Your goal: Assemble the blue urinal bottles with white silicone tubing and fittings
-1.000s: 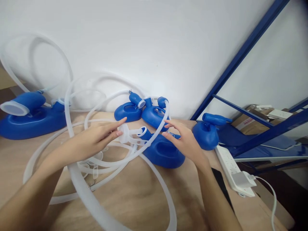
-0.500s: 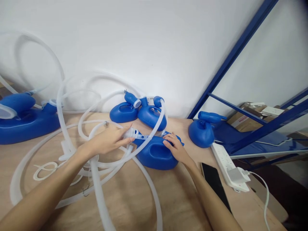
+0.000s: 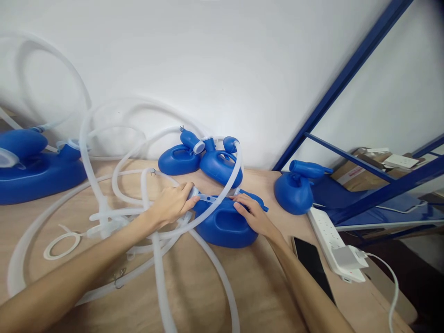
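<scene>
A blue plastic urinal bottle (image 3: 222, 237) with a moulded handle lies on the table in front of me. My left hand (image 3: 172, 203) is closed round the translucent white cap (image 3: 195, 191) at the bottle's left end, fingers and thumb hiding most of it. From the cap a pale strap (image 3: 208, 198) runs along the bottle's top. My right hand (image 3: 252, 213) grips the bottle's right end from above, with bent fingers over the top. Across the bottle passes a translucent hose (image 3: 229, 184). Partly behind my right fingers lies a blue funnel-like piece (image 3: 258, 200).
Two blue bottles (image 3: 178, 161) (image 3: 222, 167) with funnels stand by the wall. Others sit at the far left (image 3: 41, 182) and right (image 3: 293, 196). Looped hoses (image 3: 21, 259) and a white ring (image 3: 62, 245) cover the left side. A phone (image 3: 314, 266) and power strip (image 3: 329, 240) lie right.
My left hand has turned over, and its fingers have closed further round the cap. The hose loops beneath the left wrist have shifted. My right hand stays on the bottle.
</scene>
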A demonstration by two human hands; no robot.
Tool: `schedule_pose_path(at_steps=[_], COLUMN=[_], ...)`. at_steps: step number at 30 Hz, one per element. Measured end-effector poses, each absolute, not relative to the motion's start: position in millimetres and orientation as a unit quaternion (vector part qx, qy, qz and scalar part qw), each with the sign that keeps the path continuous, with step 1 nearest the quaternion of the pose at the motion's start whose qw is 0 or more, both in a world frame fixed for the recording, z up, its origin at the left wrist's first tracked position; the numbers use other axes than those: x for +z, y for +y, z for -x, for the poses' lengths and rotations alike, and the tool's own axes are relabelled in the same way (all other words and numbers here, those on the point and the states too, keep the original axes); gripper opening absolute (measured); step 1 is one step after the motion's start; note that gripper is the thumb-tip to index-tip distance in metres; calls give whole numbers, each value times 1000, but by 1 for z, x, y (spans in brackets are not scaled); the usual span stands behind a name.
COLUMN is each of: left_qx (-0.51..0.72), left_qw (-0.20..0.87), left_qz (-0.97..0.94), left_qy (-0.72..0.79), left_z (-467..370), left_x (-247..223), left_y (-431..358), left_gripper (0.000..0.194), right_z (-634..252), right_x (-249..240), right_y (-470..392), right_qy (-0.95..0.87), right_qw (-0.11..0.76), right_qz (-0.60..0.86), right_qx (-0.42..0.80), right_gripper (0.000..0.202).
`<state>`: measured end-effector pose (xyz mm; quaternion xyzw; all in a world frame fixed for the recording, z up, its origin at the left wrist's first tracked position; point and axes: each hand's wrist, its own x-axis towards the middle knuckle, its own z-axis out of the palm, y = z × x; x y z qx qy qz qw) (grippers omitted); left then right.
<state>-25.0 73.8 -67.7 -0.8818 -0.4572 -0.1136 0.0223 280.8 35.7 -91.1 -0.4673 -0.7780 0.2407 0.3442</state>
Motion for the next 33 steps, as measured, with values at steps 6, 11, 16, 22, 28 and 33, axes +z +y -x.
schedule_pose_path(at_steps=[6,11,16,22,28,33], left_qx=[-143,-209,-280,-336,-403,-438], left_qw=[16,8,3,-12,-11,-3], left_qz=[858,839,822,819,816,810], left_qy=[-493,-503,-496,-465,-414,-390], left_z=[18,19,19,15,12,10], left_x=[-75,-89,-102,-103,-108,-112], left_y=[70,65,62,62,59,60], left_gripper=[43,43,43,44,59,57], right_z=[-274,-270,-272,-277,-274,-275], right_x=[-84,-80,-85,-93,-87,-87], right_y=[32,30,34,37,37,38], right_qy=[-774,-775,-770,-753,-766,-779], right_qw=[331,322,322,321,327,315], right_qz=[478,486,489,504,486,480], right_qx=[252,246,255,274,264,253], right_gripper=[54,54,51,54,53,53])
